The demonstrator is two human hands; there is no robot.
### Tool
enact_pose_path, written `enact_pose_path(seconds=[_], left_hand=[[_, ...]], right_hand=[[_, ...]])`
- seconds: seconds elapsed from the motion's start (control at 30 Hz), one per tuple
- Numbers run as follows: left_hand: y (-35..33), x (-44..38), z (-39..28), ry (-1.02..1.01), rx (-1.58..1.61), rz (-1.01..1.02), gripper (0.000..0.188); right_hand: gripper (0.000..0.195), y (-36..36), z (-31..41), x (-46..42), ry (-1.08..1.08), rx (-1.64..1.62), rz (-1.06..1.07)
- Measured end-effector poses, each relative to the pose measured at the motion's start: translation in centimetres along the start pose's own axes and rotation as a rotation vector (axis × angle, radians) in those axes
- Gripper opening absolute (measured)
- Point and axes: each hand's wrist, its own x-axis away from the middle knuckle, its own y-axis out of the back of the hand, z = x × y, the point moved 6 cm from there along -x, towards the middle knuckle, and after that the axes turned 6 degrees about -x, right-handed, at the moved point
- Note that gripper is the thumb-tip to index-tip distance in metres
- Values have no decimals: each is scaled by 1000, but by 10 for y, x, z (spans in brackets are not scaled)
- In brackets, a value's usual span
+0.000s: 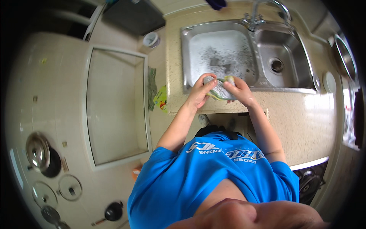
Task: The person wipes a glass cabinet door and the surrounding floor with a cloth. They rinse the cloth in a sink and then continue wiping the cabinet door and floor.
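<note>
Between my two hands is a crumpled grey-white cloth (219, 89) with a green and yellow edge. My left hand (201, 89) pinches its left side, with the thumb on top. On its right side, my right hand (241, 89) grips it, fingers partly hidden behind the cloth. Both hands are above the near rim of the stainless steel sink (286, 89). Beyond them, the large left basin holds soapy water (228, 54) with foam and dark patches. The smaller right basin (278, 50) shows a drain, and a chrome faucet (254, 21) stands at the back.
A speckled countertop (300, 123) surrounds the sink, its front edge close to my body. A white round lid (329, 82) and a metal pan (344, 57) are at the right. At lower right is a gas stove (308, 180). Pot lids (70, 187) hang on the left wall.
</note>
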Motion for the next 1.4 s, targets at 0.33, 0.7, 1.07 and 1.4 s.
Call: enact_pose_path(seconds=[0.33, 0.7, 1.07, 1.4], left_hand=[[61, 114, -38, -258, -178, -99, 50], [214, 244, 5, -287, 451, -481, 55], [323, 367, -4, -486, 38, -574, 53], [387, 395, 29, -313, -287, -966, 50]], right_hand=[[44, -62, -77, -58, -127, 23, -116], [32, -323, -43, -56, 336, 423, 468], [47, -455, -154, -121, -238, 305, 503], [40, -537, -168, -136, -71, 282, 579]])
